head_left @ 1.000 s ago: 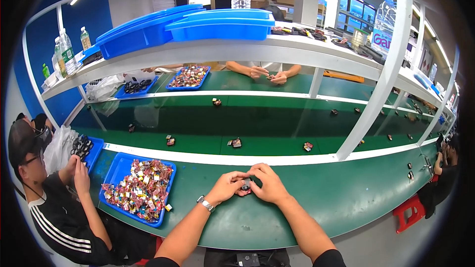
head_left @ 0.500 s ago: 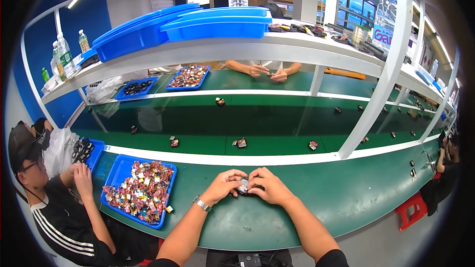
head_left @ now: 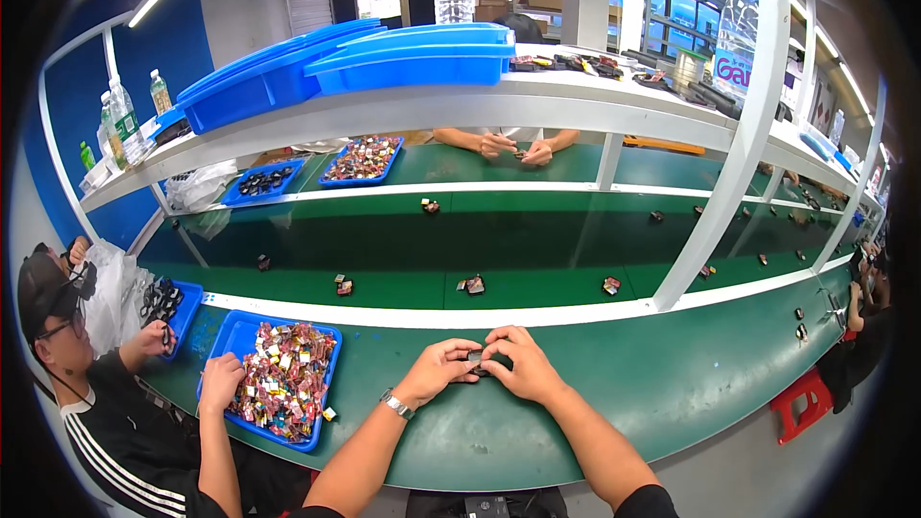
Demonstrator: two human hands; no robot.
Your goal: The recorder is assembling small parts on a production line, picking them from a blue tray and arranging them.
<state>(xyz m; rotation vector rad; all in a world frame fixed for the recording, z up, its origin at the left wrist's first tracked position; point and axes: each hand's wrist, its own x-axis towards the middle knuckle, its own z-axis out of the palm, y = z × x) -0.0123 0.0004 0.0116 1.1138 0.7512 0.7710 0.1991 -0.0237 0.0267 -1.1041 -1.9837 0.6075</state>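
Over the near green worktop [head_left: 576,412], my left hand [head_left: 441,372] and my right hand [head_left: 523,364] meet, fingers bent inward. Between their fingertips is a small black part with a greyish face [head_left: 475,359]; the fingers cover most of it, so its exact kind does not show. Both hands grip it from opposite sides. Left of my left forearm stands a blue tray [head_left: 333,364] heaped with small red, yellow and white parts [head_left: 278,379]. A co-worker's hand [head_left: 223,379] reaches into that tray.
A white rail [head_left: 422,308] and posts [head_left: 734,163] divide my worktop from a green belt with scattered small assemblies [head_left: 471,285]. Overhead, a shelf [head_left: 403,105] carries blue trays [head_left: 413,59] and bottles. Another person's hands [head_left: 518,149] work across. A red stool [head_left: 802,406] stands right.
My hands stay together on the small black part, which has tilted slightly. The co-worker at left has moved one hand into the tray of coloured parts. Belt assemblies have shifted slightly right.
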